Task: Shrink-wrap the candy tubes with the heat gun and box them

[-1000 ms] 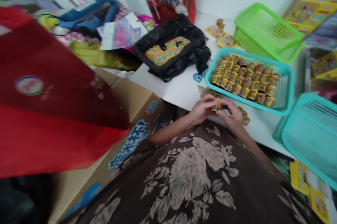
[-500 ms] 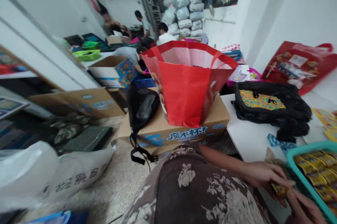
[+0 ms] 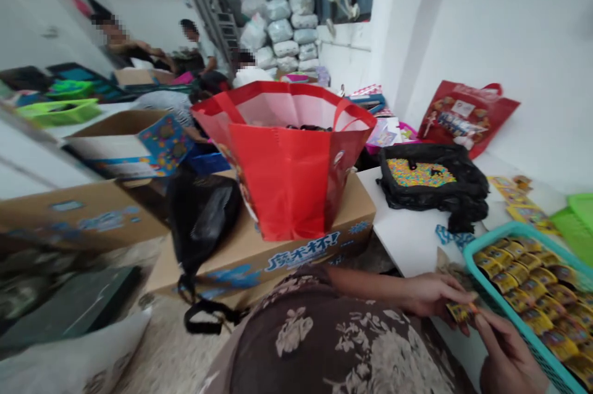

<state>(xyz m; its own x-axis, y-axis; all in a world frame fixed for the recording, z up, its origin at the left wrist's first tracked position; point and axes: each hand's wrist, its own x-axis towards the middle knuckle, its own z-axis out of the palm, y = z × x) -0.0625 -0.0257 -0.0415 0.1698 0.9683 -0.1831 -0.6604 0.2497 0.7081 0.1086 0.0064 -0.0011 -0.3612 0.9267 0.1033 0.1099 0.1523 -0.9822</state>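
My left hand [image 3: 433, 296] and my right hand [image 3: 507, 347] meet over the white table, just left of a teal basket. Between them is a small yellow printed wrapper [image 3: 460, 312], pinched by the fingers of both. Rows of similar yellow printed pieces [image 3: 532, 289], curved in shape, fill the teal basket [image 3: 495, 238]. A crumpled brownish scrap [image 3: 449, 265] lies just beyond my left hand. Behind the basket sits a black-lined tray [image 3: 467, 175] of small multicoloured pellets [image 3: 419, 175].
A big red bag [image 3: 290, 178] stands on a cardboard box [image 3: 301, 255] ahead, with a black pouch [image 3: 201, 215] beside it. Another red bag [image 3: 463, 116] leans at the wall. A green tray [image 3: 577, 227] is far right. Several people work in the background.
The view has swung right, showing more of the teal basket and a green tray. Both hands still hold the small wrapper, which shows more of its printed face.
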